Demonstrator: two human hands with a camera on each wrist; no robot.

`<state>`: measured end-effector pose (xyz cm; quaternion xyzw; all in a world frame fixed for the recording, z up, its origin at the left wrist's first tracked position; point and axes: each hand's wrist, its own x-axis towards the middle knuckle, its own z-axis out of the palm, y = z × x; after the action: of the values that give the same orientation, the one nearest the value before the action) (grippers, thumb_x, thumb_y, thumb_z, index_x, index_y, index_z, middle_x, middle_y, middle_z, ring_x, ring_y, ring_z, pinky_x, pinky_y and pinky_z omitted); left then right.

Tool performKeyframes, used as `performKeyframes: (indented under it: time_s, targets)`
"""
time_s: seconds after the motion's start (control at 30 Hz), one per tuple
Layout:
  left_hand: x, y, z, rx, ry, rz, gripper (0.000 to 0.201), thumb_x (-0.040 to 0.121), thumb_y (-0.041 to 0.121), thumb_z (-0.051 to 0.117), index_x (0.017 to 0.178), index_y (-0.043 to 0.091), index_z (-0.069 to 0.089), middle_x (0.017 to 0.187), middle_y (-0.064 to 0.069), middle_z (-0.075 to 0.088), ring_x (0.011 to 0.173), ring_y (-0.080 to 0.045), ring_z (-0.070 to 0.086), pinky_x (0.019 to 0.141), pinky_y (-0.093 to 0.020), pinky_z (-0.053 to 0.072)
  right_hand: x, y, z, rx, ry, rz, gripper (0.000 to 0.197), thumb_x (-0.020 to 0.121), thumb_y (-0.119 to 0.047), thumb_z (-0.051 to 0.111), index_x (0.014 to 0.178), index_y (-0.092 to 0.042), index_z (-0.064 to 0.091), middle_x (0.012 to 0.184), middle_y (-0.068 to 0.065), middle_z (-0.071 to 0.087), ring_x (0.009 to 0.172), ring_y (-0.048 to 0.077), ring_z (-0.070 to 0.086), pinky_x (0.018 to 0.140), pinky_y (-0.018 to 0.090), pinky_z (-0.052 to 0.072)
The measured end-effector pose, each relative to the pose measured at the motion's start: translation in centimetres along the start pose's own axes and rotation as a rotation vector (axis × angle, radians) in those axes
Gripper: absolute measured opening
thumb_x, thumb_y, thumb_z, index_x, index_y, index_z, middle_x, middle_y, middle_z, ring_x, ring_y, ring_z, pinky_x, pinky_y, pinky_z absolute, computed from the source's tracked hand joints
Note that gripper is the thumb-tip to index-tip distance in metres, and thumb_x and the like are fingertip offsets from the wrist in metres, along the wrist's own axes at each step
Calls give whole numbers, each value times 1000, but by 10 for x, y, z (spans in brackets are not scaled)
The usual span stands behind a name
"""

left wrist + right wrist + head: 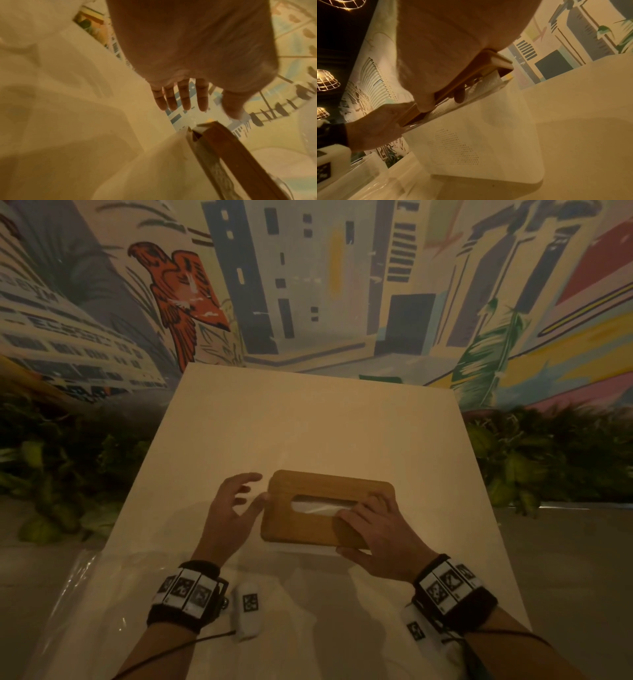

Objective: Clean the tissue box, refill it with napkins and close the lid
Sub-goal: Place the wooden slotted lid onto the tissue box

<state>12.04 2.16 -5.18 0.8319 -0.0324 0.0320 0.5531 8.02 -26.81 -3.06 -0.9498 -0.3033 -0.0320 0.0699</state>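
The right hand (376, 537) grips the wooden lid (327, 506) at its near right corner, thumb under the front edge and fingers laid over the top beside the slot; in the right-wrist view one fingertip pokes through the slot from above. The left hand (227, 518) is released, fingers spread and straight, its thumb just beside the lid's left end, though I cannot tell whether it touches.

The lid sits over the white tissue box (471, 142), which stands on the white worktop (308, 422). The napkins (320, 505) show pale through the slot.

As I judge it, the lid is held from one side only, so pressing it home could tip it and leave one end proud, or nip a napkin edge or the fingertip.

Readable writing is scarce: the mural (363, 94) shows "TIMES"; the rest is blurred.
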Motion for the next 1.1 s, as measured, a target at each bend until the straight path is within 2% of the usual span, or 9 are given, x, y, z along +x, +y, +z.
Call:
performKeyframes:
  time_s: [0.13,0.23,0.3,0.43,0.63,0.73,0.83,0.9,1.1]
  targets:
    - [11,21,-5,210,-319,147,98,58,73,70,139,31,36,140,8,38,128,-13,36,105,-35,36,3,-1,0,9,-14,-21,52,89,-62,46,120,-21,56,105,-5,61,103,19,48,104,50,30]
    - [26,35,-1,500,-588,198,133,40,79,75,148,33,12,151,10,21,139,-14,17,114,-39,22,3,-1,2,23,-37,-23,53,89,-63,44,121,-23,55,108,-6,62,106,20,49,106,50,28]
    - [36,37,5,635,-694,228,144,37,80,74,150,31,0,155,8,13,143,-16,9,118,-41,15,3,0,3,19,-46,-22,53,89,-63,43,121,-22,56,108,-6,62,106,20,50,106,49,26]
    - [46,33,15,722,-784,250,143,42,78,75,150,30,-6,156,3,15,144,-20,11,119,-44,14,4,1,3,18,-50,-17,54,88,-63,44,121,-22,57,109,-6,63,106,20,49,107,47,24]
    - [41,31,18,654,-710,282,135,47,67,77,151,24,3,152,3,26,137,-16,26,116,-38,22,3,5,3,95,0,47,70,77,-70,56,128,-24,50,123,2,54,113,24,44,103,49,31]
    - [39,31,18,633,-696,275,134,47,67,77,151,24,5,151,4,27,137,-15,27,116,-37,22,2,16,-3,152,-37,152,100,66,-80,58,143,-21,33,145,8,36,131,29,31,112,53,24]
    - [39,33,18,628,-691,282,131,47,67,77,150,24,8,150,4,28,136,-15,28,116,-38,24,2,33,-10,246,-210,246,129,57,-83,62,153,-18,4,159,3,7,145,23,6,120,44,10]
    - [38,34,18,624,-683,286,130,48,65,77,150,24,9,149,4,29,135,-14,28,115,-38,24,4,40,-12,287,-282,264,135,56,-77,69,153,-20,-5,158,-3,7,144,19,8,120,40,15]
    - [36,37,18,622,-672,287,127,49,65,78,149,24,12,148,5,30,133,-13,29,115,-37,25,9,41,-11,384,-268,290,134,53,-62,81,152,-21,2,151,-5,18,138,17,18,111,40,36]
